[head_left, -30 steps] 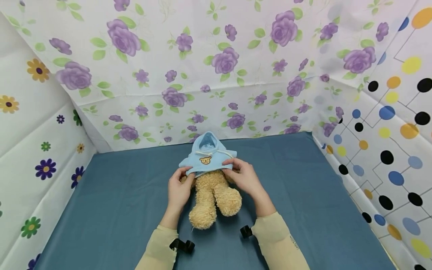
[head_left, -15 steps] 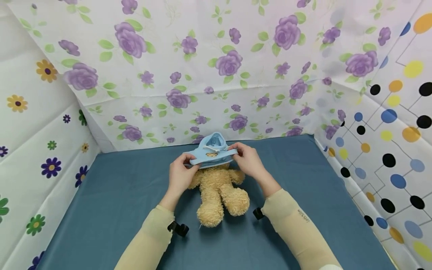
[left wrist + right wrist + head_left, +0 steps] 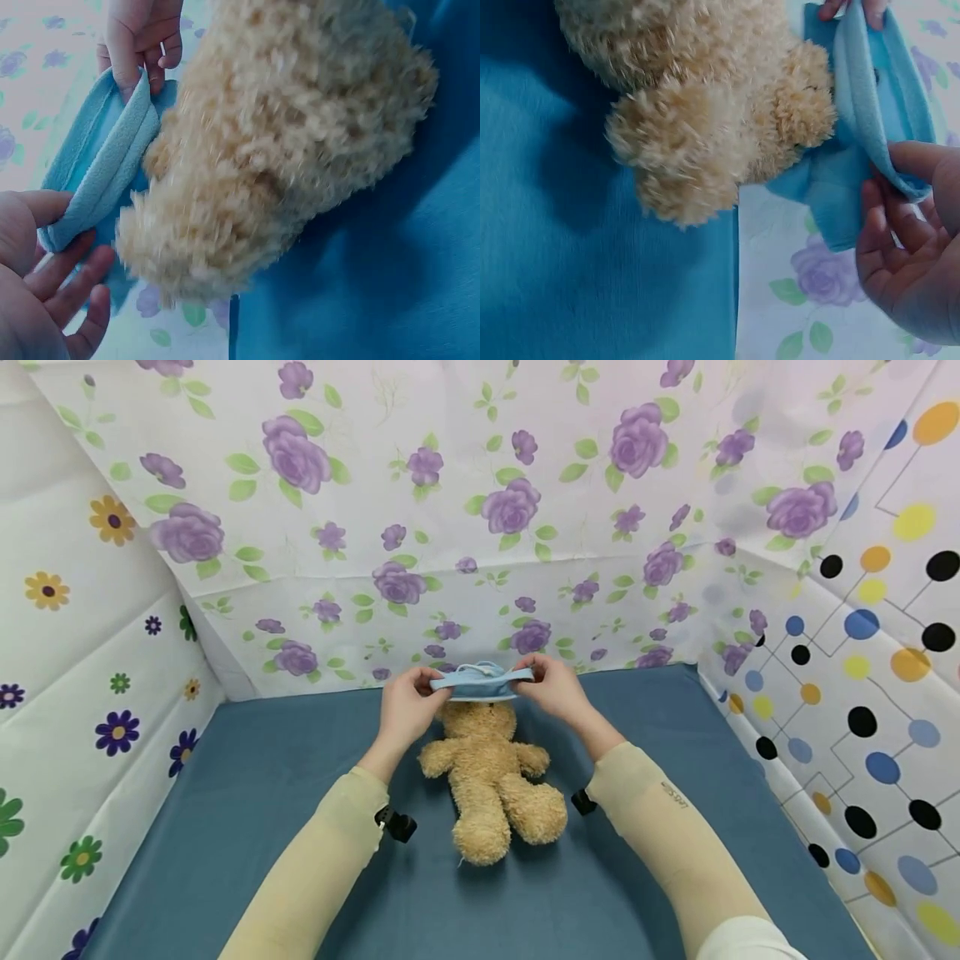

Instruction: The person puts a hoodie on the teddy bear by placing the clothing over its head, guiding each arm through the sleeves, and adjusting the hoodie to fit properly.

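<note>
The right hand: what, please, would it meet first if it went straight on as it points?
The light-blue fabric hoodie the right hand pinches comes first; beyond, perhaps the white, purple-flowered cloth backdrop, depth being unclear.

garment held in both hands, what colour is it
Light blue; the garment shows best in the left wrist view.

Both arms [image 3: 315,852] extended forward; left grip [image 3: 406,706], right grip [image 3: 555,691] pinching, thumbs [image 3: 439,696] facing inward.

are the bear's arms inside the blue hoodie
No, the bear is bare from the neck down, with the blue hoodie up at its head.
</note>
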The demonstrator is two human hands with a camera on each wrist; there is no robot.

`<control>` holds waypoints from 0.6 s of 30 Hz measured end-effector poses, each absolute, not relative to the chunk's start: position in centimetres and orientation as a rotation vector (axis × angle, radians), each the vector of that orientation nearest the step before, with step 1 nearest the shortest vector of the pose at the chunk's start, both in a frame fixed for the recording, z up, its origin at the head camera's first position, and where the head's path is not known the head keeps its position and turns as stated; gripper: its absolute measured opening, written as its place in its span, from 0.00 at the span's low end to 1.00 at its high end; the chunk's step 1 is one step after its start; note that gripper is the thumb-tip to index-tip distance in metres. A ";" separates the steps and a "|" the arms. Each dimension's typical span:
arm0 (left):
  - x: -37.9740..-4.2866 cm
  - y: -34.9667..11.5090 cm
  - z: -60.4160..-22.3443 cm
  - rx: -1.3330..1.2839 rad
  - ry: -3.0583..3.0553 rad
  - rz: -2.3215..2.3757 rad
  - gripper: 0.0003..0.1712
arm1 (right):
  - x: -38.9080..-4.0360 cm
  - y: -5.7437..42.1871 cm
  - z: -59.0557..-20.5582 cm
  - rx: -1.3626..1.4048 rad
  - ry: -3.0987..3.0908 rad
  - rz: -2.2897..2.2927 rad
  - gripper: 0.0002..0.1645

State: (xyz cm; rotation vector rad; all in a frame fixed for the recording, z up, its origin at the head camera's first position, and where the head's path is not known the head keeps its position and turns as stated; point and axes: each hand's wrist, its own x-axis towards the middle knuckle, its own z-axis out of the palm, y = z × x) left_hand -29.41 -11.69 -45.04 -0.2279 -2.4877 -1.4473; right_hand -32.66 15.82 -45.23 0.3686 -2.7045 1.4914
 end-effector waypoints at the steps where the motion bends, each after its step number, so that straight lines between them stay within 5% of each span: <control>1: -29.7 -11.7 -44.9 -0.232 -2.487 -1.446 0.08 | -33.0 15.8 -45.3 0.372 -2.688 1.476 0.08; 18: -32.1 -11.0 -46.9 -0.212 -2.568 -1.257 0.08 | -36.3 16.6 -48.0 0.557 -2.846 1.008 0.06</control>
